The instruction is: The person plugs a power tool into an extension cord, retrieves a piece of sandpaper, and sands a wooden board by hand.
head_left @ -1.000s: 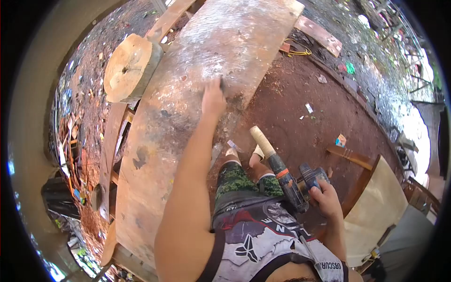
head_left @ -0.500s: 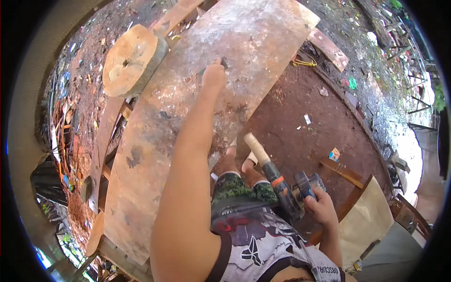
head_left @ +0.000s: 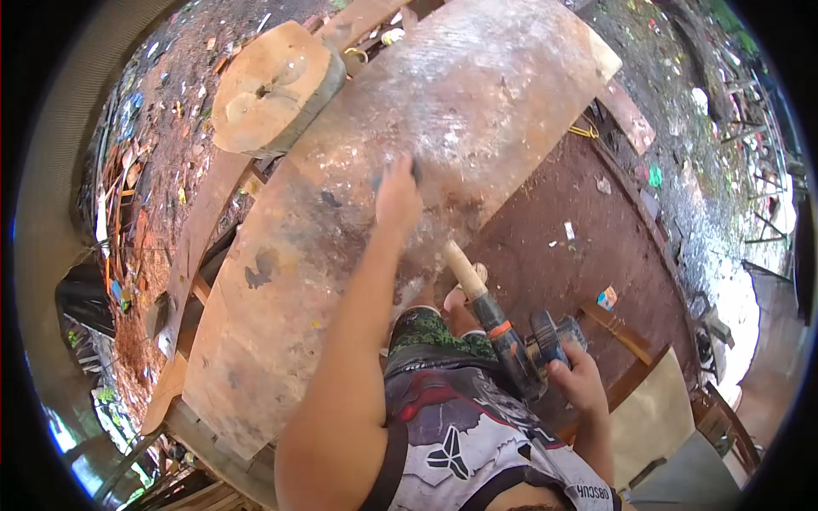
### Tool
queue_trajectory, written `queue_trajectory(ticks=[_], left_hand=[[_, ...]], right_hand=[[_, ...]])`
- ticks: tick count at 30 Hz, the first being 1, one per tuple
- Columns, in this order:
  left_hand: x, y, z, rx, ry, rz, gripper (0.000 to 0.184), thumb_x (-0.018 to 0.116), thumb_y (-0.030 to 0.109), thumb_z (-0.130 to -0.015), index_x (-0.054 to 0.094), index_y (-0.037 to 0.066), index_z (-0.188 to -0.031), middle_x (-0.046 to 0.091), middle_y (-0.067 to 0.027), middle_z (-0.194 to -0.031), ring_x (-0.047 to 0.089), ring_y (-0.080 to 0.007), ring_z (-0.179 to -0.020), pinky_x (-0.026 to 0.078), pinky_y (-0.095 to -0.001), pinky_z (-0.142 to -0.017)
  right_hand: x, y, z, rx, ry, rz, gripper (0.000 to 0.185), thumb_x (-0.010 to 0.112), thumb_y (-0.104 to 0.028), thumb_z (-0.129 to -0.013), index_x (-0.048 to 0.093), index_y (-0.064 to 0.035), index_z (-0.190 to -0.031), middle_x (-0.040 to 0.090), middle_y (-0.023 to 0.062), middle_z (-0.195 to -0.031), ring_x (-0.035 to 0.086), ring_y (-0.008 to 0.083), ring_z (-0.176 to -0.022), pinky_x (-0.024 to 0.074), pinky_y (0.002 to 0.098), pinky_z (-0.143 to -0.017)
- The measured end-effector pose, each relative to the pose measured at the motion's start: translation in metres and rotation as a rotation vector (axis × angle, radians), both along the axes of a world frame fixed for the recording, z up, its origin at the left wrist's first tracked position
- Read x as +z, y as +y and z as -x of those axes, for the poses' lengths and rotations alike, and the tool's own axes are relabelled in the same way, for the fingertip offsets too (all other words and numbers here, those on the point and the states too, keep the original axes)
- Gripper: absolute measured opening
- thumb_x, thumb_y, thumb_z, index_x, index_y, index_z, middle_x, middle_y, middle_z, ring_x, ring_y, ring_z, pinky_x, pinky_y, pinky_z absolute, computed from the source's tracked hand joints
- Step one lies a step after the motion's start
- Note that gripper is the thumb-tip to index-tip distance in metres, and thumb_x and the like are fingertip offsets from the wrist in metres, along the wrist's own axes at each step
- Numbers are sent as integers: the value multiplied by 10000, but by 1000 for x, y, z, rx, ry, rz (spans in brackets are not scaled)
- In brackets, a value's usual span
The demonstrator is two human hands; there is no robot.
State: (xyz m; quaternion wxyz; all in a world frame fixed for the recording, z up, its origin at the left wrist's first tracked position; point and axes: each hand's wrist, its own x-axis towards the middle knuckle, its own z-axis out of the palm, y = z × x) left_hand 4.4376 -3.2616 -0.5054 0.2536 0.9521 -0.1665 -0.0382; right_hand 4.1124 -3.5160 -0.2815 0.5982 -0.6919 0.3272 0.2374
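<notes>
A stained wooden desk (head_left: 247, 358) slants across the scene; at its far left sits a log slice (head_left: 273, 85). The left hand (head_left: 399, 200) closes around a dark item (head_left: 416, 169) over the desk; at near right, the right hand (head_left: 581, 376) grips a power tool (head_left: 521, 358).

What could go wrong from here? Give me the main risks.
The right hand holds the bulky tool beside bare lower legs; a slip could hurt them.
Its pale tube points toward the board and might knock its edge.
The left hand, gripping a dark object low over the rough, stained surface, could scrape its knuckles.
</notes>
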Motion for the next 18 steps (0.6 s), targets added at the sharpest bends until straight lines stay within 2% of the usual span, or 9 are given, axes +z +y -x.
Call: queue_trajectory(ticks=[1,4,6,9,11,13,15,16,18], left_hand=[[-12,7,30,-7,-29,-35,525,519,71,-883,436,-42,-1388,510,-251,-1381,456,-395,-1317,385,-456,-1099],[7,3,17,21,28,-52,507,499,57,-870,457,-45,-1365,514,-254,-1375,490,-396,-1278,403,-475,-1068],[-16,1,-58,30,-178,4,480,478,62,-876,473,-44,-1345,539,-260,-1344,538,-406,-1213,427,-492,-1028],[8,-6,-148,88,-62,-3,458,470,75,-879,505,-42,-1321,567,-261,-1311,562,-414,-1182,430,-493,-1024],[28,-5,-146,90,127,-23,437,467,95,-889,534,-48,-1297,592,-257,-1273,578,-419,-1148,435,-490,-1011],[-10,-2,-79,183,-12,87,419,484,107,-893,555,-41,-1278,589,-253,-1278,576,-418,-1148,437,-497,-1006],[-39,11,-17,-75,-401,-57,393,479,124,-915,555,-25,-1271,580,-255,-1286,575,-416,-1146,440,-500,-1003],[-34,8,-33,-75,-407,-51,393,479,124,-915,555,-25,-1271,580,-255,-1286,575,-416,-1146,440,-500,-1003],[-16,2,-89,162,-244,2,348,495,122,-906,592,-18,-1210,623,-245,-1220,606,-397,-1100,457,-491,-990]], right_hand=[[2,2,-3,5,-9,1,459,703,-472,-854,611,-31,-943,541,-27,-733,480,69,-611,375,248,-542],[8,5,-9,-50,58,-7,422,694,-438,-874,606,-29,-932,539,-26,-729,472,66,-583,363,239,-521],[7,8,-15,-112,134,-53,388,684,-401,-896,610,-23,-943,536,-28,-721,467,63,-565,357,234,-506],[5,11,-21,-122,105,-25,320,692,-328,-899,641,-14,-935,556,-25,-697,503,69,-606,399,254,-542],[10,11,-13,-114,121,-19,309,689,-317,-900,640,-15,-944,554,-23,-695,503,72,-601,400,255,-539],[10,8,-19,-81,97,-25,298,686,-305,-901,639,-16,-953,552,-20,-694,503,74,-597,401,256,-535],[11,9,-18,-79,114,33,282,681,-283,-901,638,-13,-968,552,-15,-699,506,79,-600,408,263,-537],[11,10,-18,-86,133,29,267,679,-266,-898,638,-12,-969,557,-10,-709,512,83,-603,416,264,-544],[6,11,-14,-85,117,48,293,676,-300,-899,631,-16,-957,557,-14,-714,502,74,-608,400,251,-546]])
